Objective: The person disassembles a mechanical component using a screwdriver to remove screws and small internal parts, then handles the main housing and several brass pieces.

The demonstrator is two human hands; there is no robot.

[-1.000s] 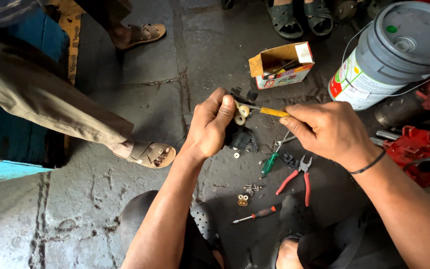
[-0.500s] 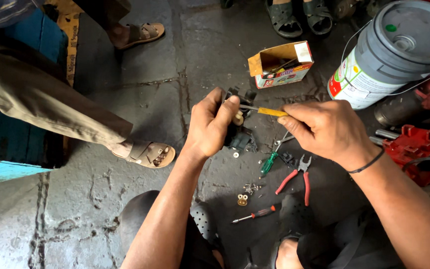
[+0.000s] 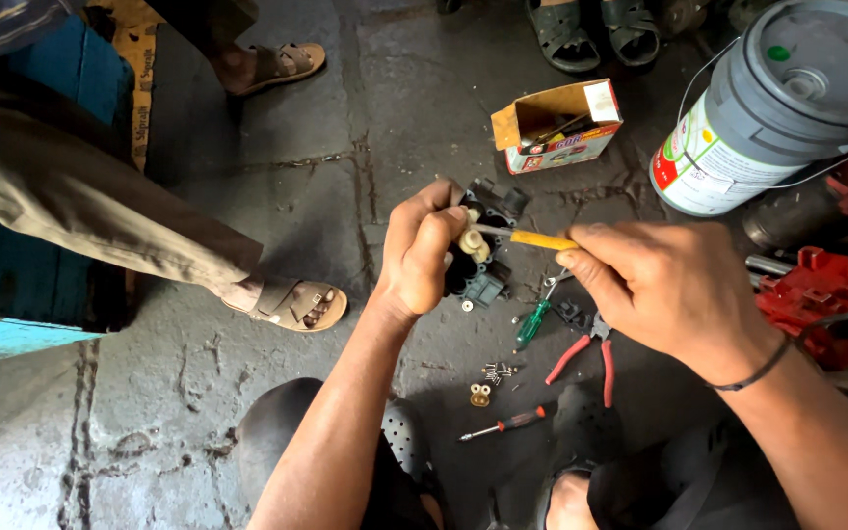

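My left hand (image 3: 422, 250) grips a black plastic mechanical part (image 3: 483, 250) with cream-coloured pieces in it, held above the concrete floor. My right hand (image 3: 667, 285) holds a yellow-handled screwdriver (image 3: 532, 238) whose thin shaft points left into the cream pieces of the part. Both hands are close together at the middle of the head view. A dark band sits on my right wrist.
On the floor below lie a green-handled screwdriver (image 3: 534, 322), red-handled pliers (image 3: 586, 355), a small red-and-black screwdriver (image 3: 504, 424), loose screws (image 3: 495, 372). An open cardboard box (image 3: 556, 126) and a grey lidded bucket (image 3: 787, 98) stand behind. Red tool case (image 3: 826, 294) right. Another person's sandalled foot (image 3: 291, 302) left.
Both hands with the part and screwdriver stay nearly in place; the screwdriver tip has shifted slightly against the cream pieces.
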